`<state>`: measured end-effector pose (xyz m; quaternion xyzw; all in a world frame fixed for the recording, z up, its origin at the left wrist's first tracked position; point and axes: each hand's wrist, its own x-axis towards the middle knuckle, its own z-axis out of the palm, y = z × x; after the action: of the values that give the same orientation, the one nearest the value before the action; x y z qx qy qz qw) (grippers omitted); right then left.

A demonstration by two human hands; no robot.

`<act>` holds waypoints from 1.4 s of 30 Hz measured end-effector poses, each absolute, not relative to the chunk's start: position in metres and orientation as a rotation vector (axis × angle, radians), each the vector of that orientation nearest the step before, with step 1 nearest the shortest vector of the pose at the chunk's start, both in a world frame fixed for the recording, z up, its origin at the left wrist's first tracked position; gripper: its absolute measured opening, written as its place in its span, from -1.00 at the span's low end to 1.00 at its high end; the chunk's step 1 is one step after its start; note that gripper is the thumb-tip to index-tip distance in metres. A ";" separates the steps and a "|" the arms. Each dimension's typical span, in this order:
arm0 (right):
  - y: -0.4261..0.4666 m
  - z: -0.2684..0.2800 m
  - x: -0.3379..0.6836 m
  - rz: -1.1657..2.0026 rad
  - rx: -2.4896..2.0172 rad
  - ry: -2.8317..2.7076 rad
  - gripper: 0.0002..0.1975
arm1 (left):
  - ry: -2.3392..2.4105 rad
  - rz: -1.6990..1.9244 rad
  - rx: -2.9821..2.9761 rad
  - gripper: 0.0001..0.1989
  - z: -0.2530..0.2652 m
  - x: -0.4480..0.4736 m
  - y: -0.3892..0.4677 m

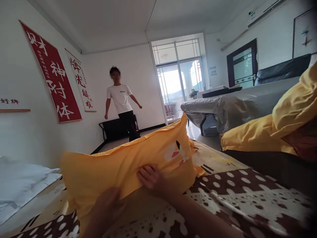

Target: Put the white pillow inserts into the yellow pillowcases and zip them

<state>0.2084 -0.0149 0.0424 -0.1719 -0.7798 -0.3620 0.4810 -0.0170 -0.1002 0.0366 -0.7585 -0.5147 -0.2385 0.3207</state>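
A long yellow pillow with a printed cartoon patch near its right end is propped on its long side on the bed, in front of me. My right hand lies on its near face, fingers bent into the cloth and closed on it. Lower down and further left, my left hand touches the pillow's near side; its fingers are dark and blurred, so their grip is hard to make out. Under the pillow spreads a brown and cream patterned bed sheet.
A white pillow lies at the left. Yellow bedding is heaped at the right. Beyond the bed, a person in a white shirt stands by the wall. A plastic-covered table stands near the glass door.
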 end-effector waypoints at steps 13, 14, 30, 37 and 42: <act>0.027 0.070 0.399 -0.558 -0.891 -2.007 -0.75 | -1.276 -0.661 -1.715 -0.77 0.034 -0.017 -0.060; 0.026 0.066 0.398 -0.486 -0.873 -2.036 -0.76 | -1.316 -0.660 -1.671 -0.76 0.032 -0.017 -0.055; 0.030 0.011 0.366 -0.641 -0.870 -2.279 -0.78 | -1.033 -0.737 -1.755 -0.71 0.032 -0.032 -0.057; 0.045 0.081 0.360 -0.634 -0.943 -2.181 -0.74 | -1.039 -0.904 -1.540 -0.74 0.111 -0.015 -0.066; 0.023 0.149 0.369 -0.919 -0.861 -1.838 -0.69 | -0.909 -1.265 -1.192 -0.71 0.165 -0.019 -0.073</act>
<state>0.3688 0.0232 0.1487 -0.3469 -0.7403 -0.3701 0.4411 -0.0194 -0.0734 0.1652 -0.5050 -0.3851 -0.5358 0.5564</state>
